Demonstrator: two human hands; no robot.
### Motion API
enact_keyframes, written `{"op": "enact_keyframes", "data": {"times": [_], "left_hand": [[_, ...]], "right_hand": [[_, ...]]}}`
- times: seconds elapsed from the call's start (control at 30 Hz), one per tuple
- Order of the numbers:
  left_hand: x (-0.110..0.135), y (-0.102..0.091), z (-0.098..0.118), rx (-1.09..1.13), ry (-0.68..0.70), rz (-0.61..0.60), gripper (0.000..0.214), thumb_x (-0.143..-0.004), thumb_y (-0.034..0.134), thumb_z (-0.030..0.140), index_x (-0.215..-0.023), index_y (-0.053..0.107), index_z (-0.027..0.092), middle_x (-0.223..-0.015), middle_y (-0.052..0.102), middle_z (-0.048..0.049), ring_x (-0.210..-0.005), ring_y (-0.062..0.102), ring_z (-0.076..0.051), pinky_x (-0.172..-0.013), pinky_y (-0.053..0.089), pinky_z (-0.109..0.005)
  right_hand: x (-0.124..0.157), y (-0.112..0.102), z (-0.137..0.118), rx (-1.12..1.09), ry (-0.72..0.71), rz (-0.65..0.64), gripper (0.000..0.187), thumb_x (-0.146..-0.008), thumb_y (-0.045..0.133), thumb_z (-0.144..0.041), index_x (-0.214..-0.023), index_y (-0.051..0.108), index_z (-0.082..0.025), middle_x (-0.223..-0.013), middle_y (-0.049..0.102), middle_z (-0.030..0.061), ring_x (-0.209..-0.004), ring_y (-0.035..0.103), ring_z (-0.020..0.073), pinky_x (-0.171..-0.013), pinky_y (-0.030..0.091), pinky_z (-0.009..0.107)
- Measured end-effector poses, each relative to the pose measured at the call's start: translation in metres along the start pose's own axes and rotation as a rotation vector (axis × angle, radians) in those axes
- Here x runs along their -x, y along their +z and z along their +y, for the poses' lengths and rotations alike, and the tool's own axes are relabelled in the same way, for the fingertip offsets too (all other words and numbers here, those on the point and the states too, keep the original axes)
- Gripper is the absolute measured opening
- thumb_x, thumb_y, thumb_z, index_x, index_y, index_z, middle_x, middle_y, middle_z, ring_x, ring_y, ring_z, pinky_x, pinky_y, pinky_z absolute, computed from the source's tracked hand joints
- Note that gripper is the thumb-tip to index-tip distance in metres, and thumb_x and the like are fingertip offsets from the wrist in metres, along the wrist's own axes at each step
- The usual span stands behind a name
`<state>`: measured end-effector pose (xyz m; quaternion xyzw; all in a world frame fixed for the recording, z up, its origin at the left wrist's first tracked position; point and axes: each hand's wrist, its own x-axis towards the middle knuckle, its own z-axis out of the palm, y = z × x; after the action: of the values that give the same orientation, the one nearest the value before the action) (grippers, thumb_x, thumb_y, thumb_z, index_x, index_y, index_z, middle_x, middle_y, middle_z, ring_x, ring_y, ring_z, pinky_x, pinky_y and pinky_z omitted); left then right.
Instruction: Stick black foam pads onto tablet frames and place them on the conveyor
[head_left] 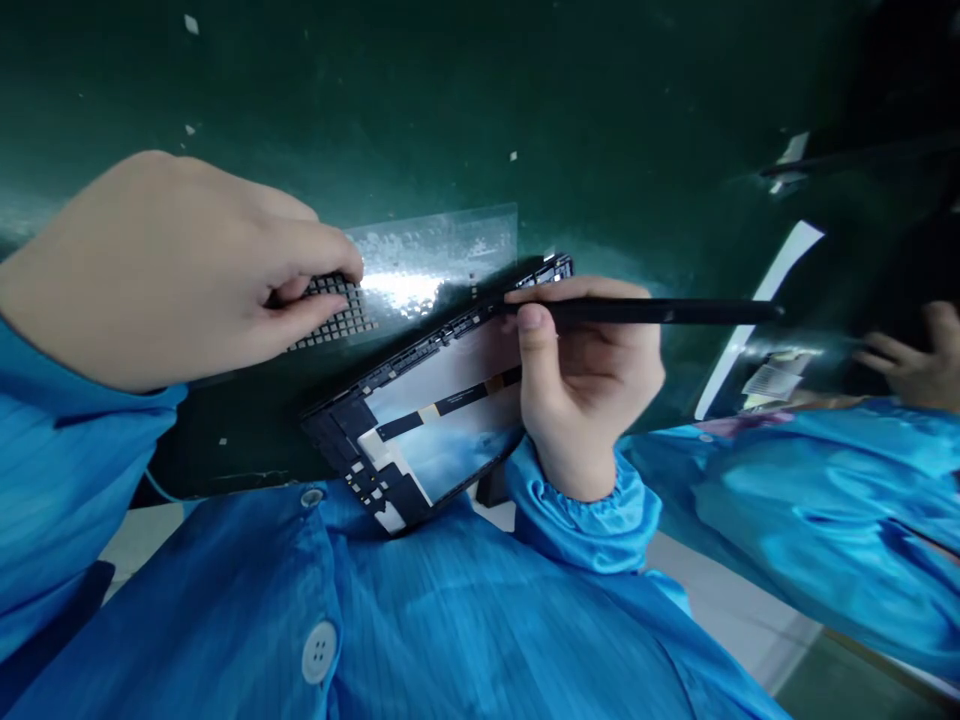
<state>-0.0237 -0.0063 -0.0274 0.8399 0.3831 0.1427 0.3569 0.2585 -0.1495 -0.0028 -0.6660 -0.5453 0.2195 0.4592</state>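
My left hand (172, 265) is closed in a pinch on a clear sheet (420, 265) that carries a grid of small black squares (337, 310). My right hand (581, 385) is closed around a thin black stick tool (660, 311), thumb on top, and rests on an opened tablet frame (431, 400). The frame is dark, tilted, with a pale inner panel and a black ribbon strip across it. The tool's tip touches the frame's upper edge near my thumb. Both sleeves are blue.
A dark green mat (480, 120) covers the bench. At the right another person's hand (911, 360) and blue sleeve (825, 500) rest beside dark flat parts with a white strip (757, 310). My blue buttoned coat fills the foreground.
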Motion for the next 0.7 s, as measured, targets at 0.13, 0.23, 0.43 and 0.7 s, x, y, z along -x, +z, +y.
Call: {"op": "enact_keyframes", "data": {"times": [0.13, 0.23, 0.43, 0.7], "left_hand": [[-0.007, -0.004, 0.008, -0.199, 0.131, -0.164, 0.071, -0.106, 0.03, 0.065, -0.117, 0.085, 0.02, -0.079, 0.056, -0.0028, -0.096, 0.077, -0.034, -0.108, 0.053, -0.071], [-0.013, -0.007, 0.018, -0.207, 0.107, -0.199, 0.06, -0.101, 0.035, 0.056, -0.11, 0.084, 0.022, -0.079, 0.057, -0.0046, -0.088, 0.072, -0.031, -0.107, 0.056, -0.065], [-0.019, -0.01, 0.032, -0.282, 0.038, -0.31, 0.039, -0.097, 0.048, 0.041, -0.098, 0.081, 0.018, -0.079, 0.053, -0.003, -0.099, 0.073, -0.032, -0.108, 0.056, -0.06], [-0.017, -0.009, 0.024, -0.398, 0.082, -0.286, 0.041, -0.102, 0.047, 0.043, -0.109, 0.082, 0.024, -0.083, 0.061, -0.0045, -0.093, 0.073, -0.03, -0.098, 0.06, -0.05]], "right_hand": [[-0.019, 0.003, -0.026, -0.046, 0.033, -0.173, 0.011, -0.106, 0.078, -0.029, -0.117, 0.079, -0.032, -0.114, 0.082, 0.0014, -0.11, 0.081, 0.0239, -0.107, 0.069, 0.046], [-0.039, 0.015, -0.032, -0.052, -0.023, -0.462, 0.007, -0.104, 0.081, -0.03, -0.111, 0.081, -0.03, -0.112, 0.085, 0.0017, -0.106, 0.083, 0.0241, -0.104, 0.071, 0.044], [-0.055, 0.03, -0.022, -0.01, -0.095, -0.67, 0.008, -0.104, 0.08, -0.03, -0.112, 0.081, -0.028, -0.113, 0.087, 0.0014, -0.109, 0.084, 0.0246, -0.1, 0.072, 0.042], [-0.059, 0.03, -0.021, 0.025, -0.159, -0.717, 0.007, -0.105, 0.076, -0.026, -0.11, 0.081, -0.028, -0.111, 0.088, 0.001, -0.104, 0.085, 0.0225, -0.093, 0.072, 0.037]]}}
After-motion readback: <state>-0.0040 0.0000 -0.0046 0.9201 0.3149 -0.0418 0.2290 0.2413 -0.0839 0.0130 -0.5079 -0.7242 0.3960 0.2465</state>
